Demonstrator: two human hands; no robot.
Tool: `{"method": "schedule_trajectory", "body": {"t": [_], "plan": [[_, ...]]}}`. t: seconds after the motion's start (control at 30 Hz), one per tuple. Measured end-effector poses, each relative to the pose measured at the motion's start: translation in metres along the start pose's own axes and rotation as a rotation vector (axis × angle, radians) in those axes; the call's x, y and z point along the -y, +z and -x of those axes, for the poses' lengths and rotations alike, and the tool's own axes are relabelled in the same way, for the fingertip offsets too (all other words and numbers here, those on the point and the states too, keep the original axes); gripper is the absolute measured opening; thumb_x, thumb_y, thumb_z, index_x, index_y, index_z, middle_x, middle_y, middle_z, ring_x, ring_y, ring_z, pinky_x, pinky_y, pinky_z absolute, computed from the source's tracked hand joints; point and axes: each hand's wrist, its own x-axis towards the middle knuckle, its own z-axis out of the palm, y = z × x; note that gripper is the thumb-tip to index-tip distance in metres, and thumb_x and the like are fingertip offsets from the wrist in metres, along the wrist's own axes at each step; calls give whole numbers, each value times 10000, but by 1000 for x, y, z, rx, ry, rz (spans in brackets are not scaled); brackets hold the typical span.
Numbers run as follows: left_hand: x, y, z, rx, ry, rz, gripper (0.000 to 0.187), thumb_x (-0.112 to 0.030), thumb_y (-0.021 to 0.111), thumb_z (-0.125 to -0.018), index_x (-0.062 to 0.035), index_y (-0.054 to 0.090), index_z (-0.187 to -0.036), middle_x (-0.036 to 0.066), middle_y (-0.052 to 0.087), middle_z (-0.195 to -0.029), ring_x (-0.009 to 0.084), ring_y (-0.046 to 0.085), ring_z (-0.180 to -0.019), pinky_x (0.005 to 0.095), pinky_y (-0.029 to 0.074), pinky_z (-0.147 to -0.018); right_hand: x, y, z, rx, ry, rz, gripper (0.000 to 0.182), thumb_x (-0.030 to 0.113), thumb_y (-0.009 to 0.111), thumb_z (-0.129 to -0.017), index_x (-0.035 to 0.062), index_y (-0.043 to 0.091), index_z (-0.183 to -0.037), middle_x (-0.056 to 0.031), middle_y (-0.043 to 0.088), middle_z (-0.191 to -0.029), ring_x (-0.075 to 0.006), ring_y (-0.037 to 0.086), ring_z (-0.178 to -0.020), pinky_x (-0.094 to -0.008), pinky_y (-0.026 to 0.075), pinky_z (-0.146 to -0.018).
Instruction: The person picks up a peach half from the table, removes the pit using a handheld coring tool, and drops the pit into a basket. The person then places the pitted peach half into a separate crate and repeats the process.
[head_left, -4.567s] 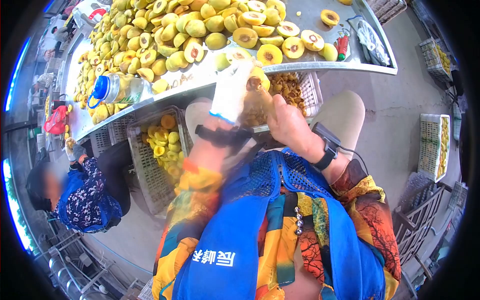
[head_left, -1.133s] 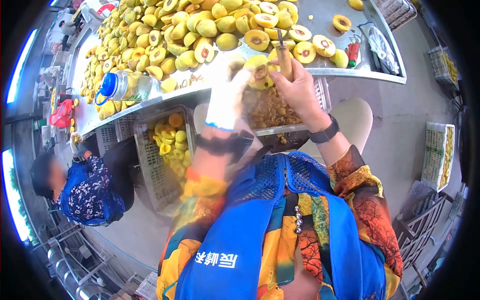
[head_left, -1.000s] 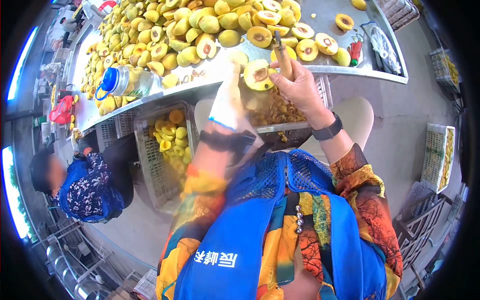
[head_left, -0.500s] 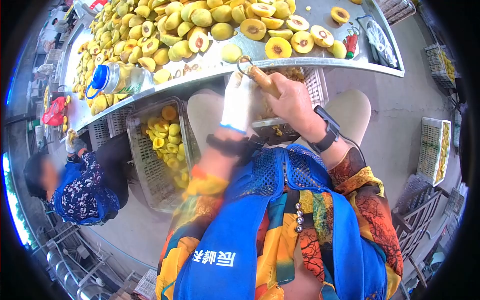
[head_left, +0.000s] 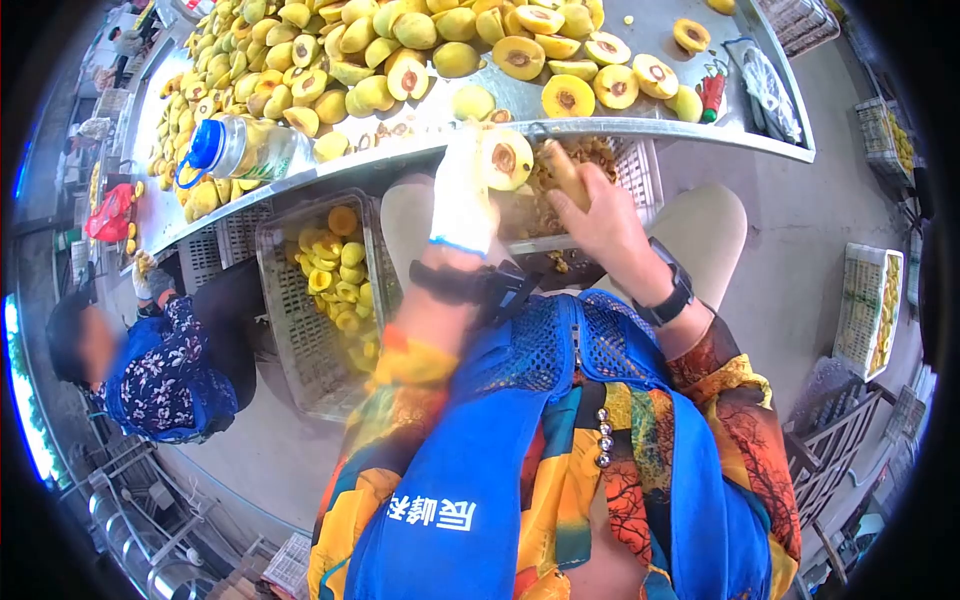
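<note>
My left hand (head_left: 463, 195), in a white glove, holds a halved yellow fruit (head_left: 507, 160) with its cut face and brown centre showing. To its right, my bare right hand (head_left: 604, 222) is closed round a wooden-handled tool (head_left: 565, 175); the tool's metal end cannot be made out. Both hands are just in front of the metal table's edge (head_left: 640, 127), above a white crate (head_left: 637, 178) of brown scraps. Many halved fruits (head_left: 410, 76) lie piled on the table.
A crate of yellow fruit pieces (head_left: 335, 285) stands at lower left. On the table are a blue-capped bottle (head_left: 255, 150), a red-handled tool (head_left: 712, 92) and a plastic bag (head_left: 765, 90). A co-worker (head_left: 165, 370) sits at left. More crates (head_left: 866, 310) stand at right.
My right hand has moved right and down with the tool, away from my left hand. The fruit's cut face now shows in my left hand, and the tool's metal ring no longer shows.
</note>
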Motion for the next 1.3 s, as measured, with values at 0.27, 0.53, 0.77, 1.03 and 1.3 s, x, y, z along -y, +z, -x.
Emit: {"method": "schedule_trajectory", "body": {"t": [0.27, 0.53, 0.77, 1.03, 1.3], "plan": [[8, 14, 9, 37, 194, -310, 291, -248, 452, -939, -14, 532, -1092, 66, 592, -945, 115, 560, -807, 253, 469, -693, -11, 22, 10, 119, 63, 20, 244, 203, 563, -838, 10, 477, -959, -270, 579, -715, -439, 583, -712, -474, 456, -607], [15, 21, 10, 17, 284, -374, 263, -248, 465, -938, -22, 546, -1044, 39, 582, -901, 91, 528, -776, 224, 438, -660, -10, 23, 16, 67, 54, -7, 235, 186, 545, -849, 3, 433, -945, -282, 567, -703, -453, 568, -707, -496, 445, -602], [16, 28, 11, -18, 251, -332, 268, -239, 451, -949, -6, 553, -1031, 35, 586, -858, 85, 512, -743, 214, 425, -643, 0, 17, 19, 112, 80, 29, 213, 152, 525, -846, -8, 419, -939, -294, 561, -697, -455, 566, -711, -509, 438, -601], [14, 22, 9, -6, 403, -716, 341, -248, 426, -959, 31, 606, -879, 50, 616, -748, 101, 519, -634, 232, 431, -579, -16, 29, 23, 182, -3, -23, 164, 59, 464, -800, -39, 399, -915, -303, 547, -692, -465, 554, -701, -513, 434, -602], [-26, 28, -23, 279, -340, -844, 388, -358, 488, -916, 1, 623, -857, 79, 607, -702, 132, 576, -636, 236, 456, -558, -11, 18, 17, 342, 26, -143, 187, 86, 494, -781, -46, 450, -905, -287, 565, -702, -440, 577, -697, -473, 457, -622]]}}
